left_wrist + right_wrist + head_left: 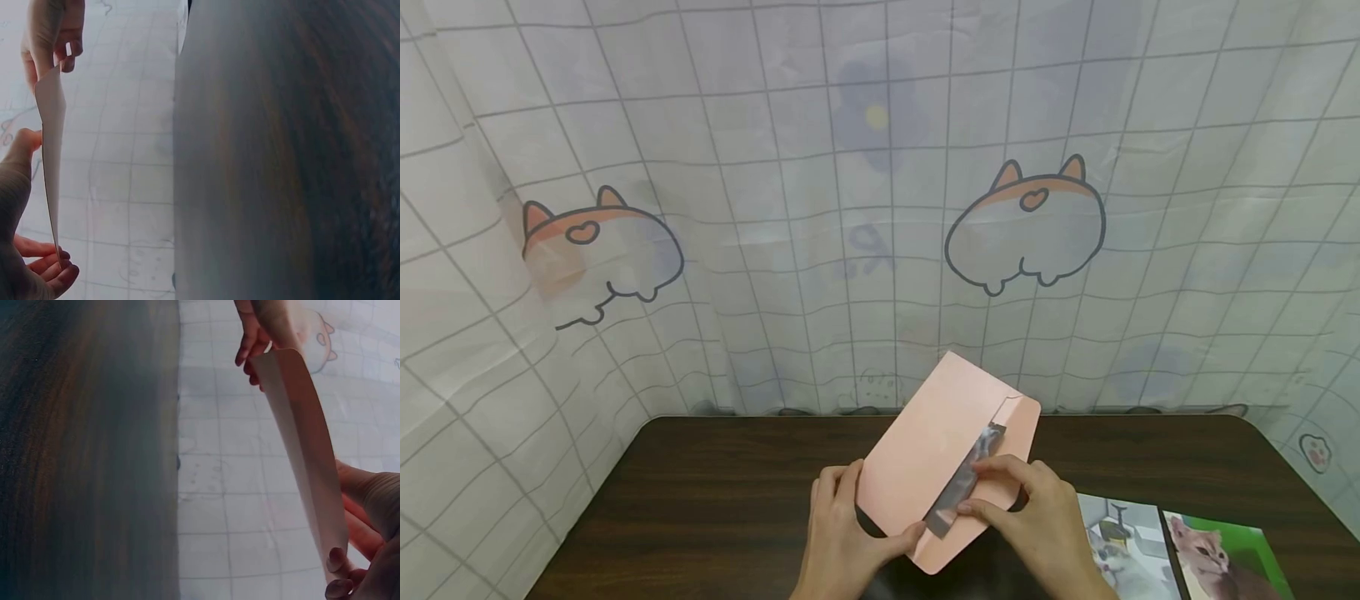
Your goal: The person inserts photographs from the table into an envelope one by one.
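Head view: I see the pink envelope (917, 450) tilted above the dark table (700, 500). Left hand (846, 529) grips its lower left edge; right hand (1037, 508) pinches the grey card (955, 492) along the envelope's opening. Two photo cards (1217, 554) lie at right, one partly blocked by my right forearm. Grid curtain (775, 208) behind. Left wrist: envelope nearly edge-on, left thumb one side; grey card hidden. Right wrist: envelope's long side slants; pinch unclear here, photo cards out of view.
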`<action>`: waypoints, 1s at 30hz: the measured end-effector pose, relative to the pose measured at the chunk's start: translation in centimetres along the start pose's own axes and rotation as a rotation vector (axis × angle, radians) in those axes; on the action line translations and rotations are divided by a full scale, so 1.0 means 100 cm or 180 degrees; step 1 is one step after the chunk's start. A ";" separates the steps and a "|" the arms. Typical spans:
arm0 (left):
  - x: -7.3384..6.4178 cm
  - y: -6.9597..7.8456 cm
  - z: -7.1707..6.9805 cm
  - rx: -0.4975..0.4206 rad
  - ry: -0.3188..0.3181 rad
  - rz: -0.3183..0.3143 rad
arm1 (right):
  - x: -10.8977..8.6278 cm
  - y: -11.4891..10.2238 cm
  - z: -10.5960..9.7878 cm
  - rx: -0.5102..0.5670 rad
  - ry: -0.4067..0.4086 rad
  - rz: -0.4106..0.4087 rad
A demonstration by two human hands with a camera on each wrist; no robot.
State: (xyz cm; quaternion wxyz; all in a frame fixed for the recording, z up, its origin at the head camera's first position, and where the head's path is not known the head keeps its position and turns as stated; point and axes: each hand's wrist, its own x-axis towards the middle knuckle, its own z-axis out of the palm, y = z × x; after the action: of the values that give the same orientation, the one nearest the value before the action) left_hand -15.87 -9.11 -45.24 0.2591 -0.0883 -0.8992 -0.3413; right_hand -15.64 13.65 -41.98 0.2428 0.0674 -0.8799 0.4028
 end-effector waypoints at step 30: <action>-0.005 0.006 0.005 -0.0105 0.0234 0.0342 | 0.002 0.008 0.004 0.0181 0.0623 -0.0413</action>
State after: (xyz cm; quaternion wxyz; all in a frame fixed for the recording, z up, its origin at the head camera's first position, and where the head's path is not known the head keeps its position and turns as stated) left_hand -15.50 -8.31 -45.52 0.3084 -0.1280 -0.8773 -0.3447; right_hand -16.27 13.89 -42.65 0.3510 0.0915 -0.8340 0.4157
